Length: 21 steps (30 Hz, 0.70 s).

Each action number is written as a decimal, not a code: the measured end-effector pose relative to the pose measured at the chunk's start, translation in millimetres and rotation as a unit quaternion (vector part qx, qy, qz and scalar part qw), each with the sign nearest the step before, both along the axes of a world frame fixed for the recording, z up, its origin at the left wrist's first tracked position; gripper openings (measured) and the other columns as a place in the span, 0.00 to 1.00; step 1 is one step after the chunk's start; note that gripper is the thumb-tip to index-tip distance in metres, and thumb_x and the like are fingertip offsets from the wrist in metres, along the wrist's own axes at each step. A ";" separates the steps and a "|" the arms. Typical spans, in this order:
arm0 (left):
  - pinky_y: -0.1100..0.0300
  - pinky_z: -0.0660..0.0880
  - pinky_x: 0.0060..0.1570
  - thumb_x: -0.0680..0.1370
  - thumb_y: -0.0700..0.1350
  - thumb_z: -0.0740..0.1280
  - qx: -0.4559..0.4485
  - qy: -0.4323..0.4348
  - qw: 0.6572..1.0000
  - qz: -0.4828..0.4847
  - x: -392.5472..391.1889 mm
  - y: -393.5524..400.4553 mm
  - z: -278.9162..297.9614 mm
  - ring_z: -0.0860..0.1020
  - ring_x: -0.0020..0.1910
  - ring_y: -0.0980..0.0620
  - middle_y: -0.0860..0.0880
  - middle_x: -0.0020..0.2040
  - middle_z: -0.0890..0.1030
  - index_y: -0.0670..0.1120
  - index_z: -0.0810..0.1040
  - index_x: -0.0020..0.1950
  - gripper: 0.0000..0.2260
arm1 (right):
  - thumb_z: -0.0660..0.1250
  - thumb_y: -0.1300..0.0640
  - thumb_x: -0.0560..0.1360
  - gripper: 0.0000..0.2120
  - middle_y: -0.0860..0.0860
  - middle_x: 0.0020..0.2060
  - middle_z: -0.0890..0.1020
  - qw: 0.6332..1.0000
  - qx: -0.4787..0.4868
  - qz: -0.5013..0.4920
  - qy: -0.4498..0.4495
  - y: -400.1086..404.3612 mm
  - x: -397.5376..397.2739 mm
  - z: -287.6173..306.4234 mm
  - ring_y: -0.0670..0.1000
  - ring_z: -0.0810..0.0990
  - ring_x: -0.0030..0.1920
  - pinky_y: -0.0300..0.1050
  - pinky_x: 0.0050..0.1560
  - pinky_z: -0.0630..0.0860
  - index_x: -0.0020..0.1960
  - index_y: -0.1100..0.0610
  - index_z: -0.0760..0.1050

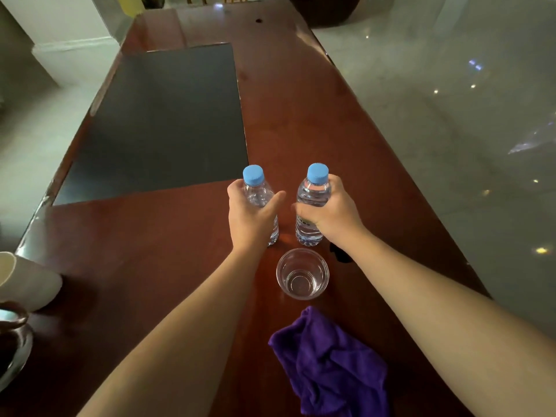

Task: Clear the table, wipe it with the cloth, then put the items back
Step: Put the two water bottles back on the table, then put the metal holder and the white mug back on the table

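The left hand is wrapped around the middle of a small clear plastic water bottle with a blue screw cap, thumb stretched out toward the other bottle and fingers curled round the far side. The right hand is closed in the same way on a second clear plastic water bottle with a blue cap, its fingers covering part of the label. Both bottles stand upright, close beside each other but not touching, and their bases appear to rest on the glossy reddish-brown wooden tabletop; whether they are lifted at all cannot be told.

Just nearer than the bottles, between the two bare forearms, stands an empty clear drinking glass, upright. Nearer still lies a crumpled purple cloth on the tabletop, next to the right forearm. A small dark object shows beside the right wrist, too hidden to identify.

Farther away, on the left half of the tabletop, lies a flat dark grey rectangular mat. At the near left edge sit a white ceramic vessel and, below it, a dark brown rounded vessel, both cut off by the frame. Pale polished floor surrounds the tabletop.
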<state>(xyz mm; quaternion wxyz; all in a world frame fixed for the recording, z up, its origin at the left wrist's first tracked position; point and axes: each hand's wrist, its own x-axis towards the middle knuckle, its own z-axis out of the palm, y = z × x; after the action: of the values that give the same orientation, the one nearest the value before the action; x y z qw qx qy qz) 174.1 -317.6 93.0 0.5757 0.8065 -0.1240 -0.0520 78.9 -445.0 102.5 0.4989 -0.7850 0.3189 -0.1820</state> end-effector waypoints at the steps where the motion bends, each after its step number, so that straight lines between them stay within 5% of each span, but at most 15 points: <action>1: 0.52 0.76 0.55 0.66 0.59 0.76 0.013 0.003 1.000 -0.011 0.9 1.4 2.0 0.77 0.54 0.55 0.55 0.56 0.76 0.57 0.63 0.61 0.31 | 0.76 0.41 0.60 0.31 0.41 0.48 0.80 1.000 0.002 0.002 0.006 -0.2 -0.1 1.5 0.44 0.80 0.49 0.51 0.54 0.78 0.57 0.39 0.64; 4: 0.50 0.74 0.60 0.64 0.61 0.78 0.063 -0.007 0.997 -0.047 2.6 9.6 9.1 0.75 0.61 0.51 0.52 0.63 0.73 0.50 0.63 0.68 0.39 | 0.76 0.38 0.59 0.34 0.40 0.50 0.79 0.999 -0.007 0.016 0.037 -1.2 -1.8 7.9 0.45 0.80 0.51 0.53 0.56 0.77 0.59 0.40 0.63; 7: 0.48 0.72 0.64 0.63 0.66 0.75 0.127 -0.033 0.989 -0.060 0.6 24.0 21.6 0.71 0.67 0.49 0.48 0.69 0.71 0.47 0.61 0.73 0.46 | 0.77 0.35 0.58 0.48 0.44 0.61 0.77 0.995 -0.026 0.037 0.084 -3.6 -6.7 17.4 0.49 0.77 0.60 0.55 0.62 0.73 0.70 0.44 0.58; 10: 0.47 0.70 0.66 0.68 0.72 0.65 0.254 -0.096 0.960 -0.070 -3.7 44.9 35.4 0.69 0.69 0.46 0.45 0.71 0.71 0.46 0.63 0.74 0.43 | 0.78 0.41 0.60 0.57 0.48 0.70 0.70 0.989 -0.056 0.053 0.125 -4.8 -16.6 27.5 0.52 0.71 0.68 0.54 0.66 0.68 0.77 0.47 0.46; 16: 0.44 0.60 0.70 0.76 0.71 0.50 0.456 -0.274 0.845 -0.055 -11.7 100.2 64.2 0.64 0.72 0.44 0.46 0.70 0.72 0.45 0.69 0.68 0.35 | 0.66 0.41 0.71 0.42 0.53 0.75 0.62 0.961 -0.231 0.010 0.152 5.3 -44.3 52.3 0.55 0.60 0.74 0.54 0.69 0.62 0.78 0.52 0.52; 21: 0.43 0.57 0.72 0.76 0.69 0.46 0.514 -0.293 0.805 -0.029 -7.8 144.4 96.2 0.60 0.74 0.45 0.48 0.70 0.70 0.47 0.68 0.69 0.34 | 0.62 0.41 0.75 0.32 0.57 0.72 0.67 0.897 -0.413 0.032 0.157 37.4 -50.0 82.1 0.59 0.62 0.72 0.54 0.71 0.60 0.74 0.55 0.63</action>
<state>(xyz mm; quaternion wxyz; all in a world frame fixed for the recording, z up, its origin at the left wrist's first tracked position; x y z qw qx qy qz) 166.3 -173.2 189.2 0.0110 0.9574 -0.2652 0.1138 28.9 -407.6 184.7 0.0793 -0.9486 0.2638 -0.1555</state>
